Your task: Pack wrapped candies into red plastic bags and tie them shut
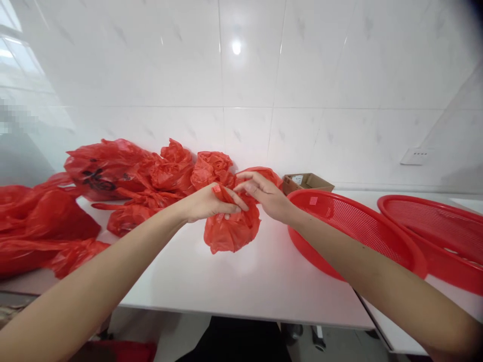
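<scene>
A small red plastic bag [232,235], bunched round contents I cannot make out, is held over the white table near the middle of the view. My left hand [211,202] is closed round the gathered top of this bag, with a bit of red plastic poking up past the thumb side. From the right, my right hand [267,195] reaches over the bag's top. Its fingers are stretched out and slightly bent, close to my left fingertips. Whether they touch the plastic is unclear.
Several filled red plastic bags [109,168] crowd the table's left and back. Rightward stand a red perforated basket [358,221] and a second red basket [415,211]. Behind them an open cardboard box [307,182] sits against the tiled wall. The white table's [241,291] front edge is near me.
</scene>
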`<state>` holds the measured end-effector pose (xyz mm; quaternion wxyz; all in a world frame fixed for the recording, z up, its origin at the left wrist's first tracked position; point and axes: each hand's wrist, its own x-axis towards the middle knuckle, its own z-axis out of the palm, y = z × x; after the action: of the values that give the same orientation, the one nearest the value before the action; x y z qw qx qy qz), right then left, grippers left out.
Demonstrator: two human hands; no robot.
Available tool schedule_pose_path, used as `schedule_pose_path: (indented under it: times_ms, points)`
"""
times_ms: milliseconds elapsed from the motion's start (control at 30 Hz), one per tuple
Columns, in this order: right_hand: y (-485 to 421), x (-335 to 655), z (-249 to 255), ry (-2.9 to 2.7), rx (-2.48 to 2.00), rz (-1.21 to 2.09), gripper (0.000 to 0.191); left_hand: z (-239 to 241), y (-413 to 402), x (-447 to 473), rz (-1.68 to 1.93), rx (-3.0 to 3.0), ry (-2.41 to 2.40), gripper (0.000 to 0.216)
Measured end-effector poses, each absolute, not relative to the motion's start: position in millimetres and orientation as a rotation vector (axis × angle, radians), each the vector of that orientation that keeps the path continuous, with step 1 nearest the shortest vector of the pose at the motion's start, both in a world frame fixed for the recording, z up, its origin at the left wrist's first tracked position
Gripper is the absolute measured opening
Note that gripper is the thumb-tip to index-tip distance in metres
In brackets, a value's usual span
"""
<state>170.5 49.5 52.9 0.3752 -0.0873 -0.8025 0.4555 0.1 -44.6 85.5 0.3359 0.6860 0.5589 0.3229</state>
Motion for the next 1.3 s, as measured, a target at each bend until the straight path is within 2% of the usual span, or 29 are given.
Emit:
schedule_pose_path:
  times_ms: [67, 167, 333, 400, 467, 567, 667, 767, 900, 1033, 1167, 1233, 1300]
  points:
    - [54, 164, 44, -2.105, -0.29, 1.197, 0.026, 78, -45, 2, 0.837, 1.933, 1.558, 0.021]
    - [54, 159, 37, -2.105, -0.282, 1.277, 0.026, 61, -44, 7, 1.037, 2.225, 1.751, 0.027]
    - [52, 169, 34, -2.077, -0.221, 1.764, 0.029, 46, -52, 17, 1.365, 2.436, 1.882, 0.022]
    - [51, 176, 35, -2.139, -0.214, 1.791, 0.028, 47, -59, 18, 1.342, 2.441, 1.834, 0.023]
    - [47, 184, 37, -2.28, -0.223, 1.595, 0.025, 49, -67, 17, 1.251, 2.489, 1.692, 0.024]
    - [38, 195, 41, -2.544, -0.316, 0.976, 0.024, 48, -77, 11, 1.103, 2.481, 1.555, 0.024]
    - [30, 208, 39, -2.712, -0.347, 0.388, 0.031, 42, -89, -6, 0.972, 2.274, 1.664, 0.031]
    - [33, 227, 28, -2.783, -0.369, 0.034, 0.033, 31, -101, -41, 0.975, 1.859, 1.839, 0.042]
    - [49, 252, 11, -2.845, -0.511, -0.11, 0.032, 15, -116, -86, 0.957, 1.39, 1.944, 0.047]
    - [55, 255, 6, -2.867, -0.711, -0.164, 0.034, 3, -120, -97, 0.82, 1.258, 1.855, 0.045]
    - [45, 243, -3, -2.854, -0.987, -0.081, 0.029, -4, -114, -84, 0.53, 1.376, 1.953, 0.049]
    - [35, 235, -15, -2.791, -1.04, -0.052, 0.027, -9, -109, -75, 0.51, 1.54, 2.081, 0.054]
    - [23, 224, -30, -2.712, -1.033, 0.012, 0.042, -15, -102, -64, 0.579, 1.826, 2.124, 0.059]
